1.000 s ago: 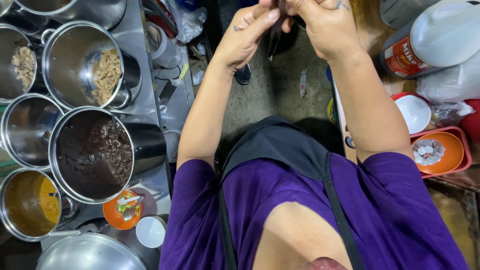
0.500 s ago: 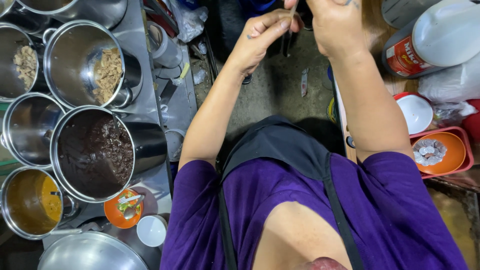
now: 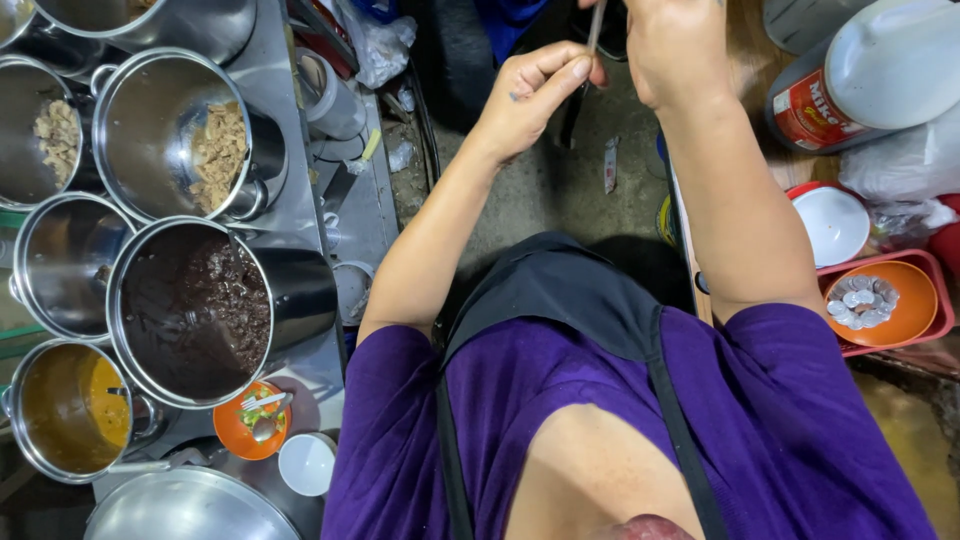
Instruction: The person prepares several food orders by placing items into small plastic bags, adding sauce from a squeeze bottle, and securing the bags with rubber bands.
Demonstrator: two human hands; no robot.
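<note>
A food stall seen from above: a steel counter on the left carries several round metal pots, and bare concrete floor shows between it and a cluttered shelf on the right. The person wears a purple shirt under a dark apron, and both arms reach toward the top edge of the head view. The left hand has its fingers curled with the thumb pressed toward a thin dark stick-like object, pinching its lower end. The right hand is closed around the same object higher up, partly cut off by the frame. Nearest the body, a pot of dark stew sits beside a pot of yellow curry and a small orange bowl. On the right, an orange bowl of coins rests in a red tray.
</note>
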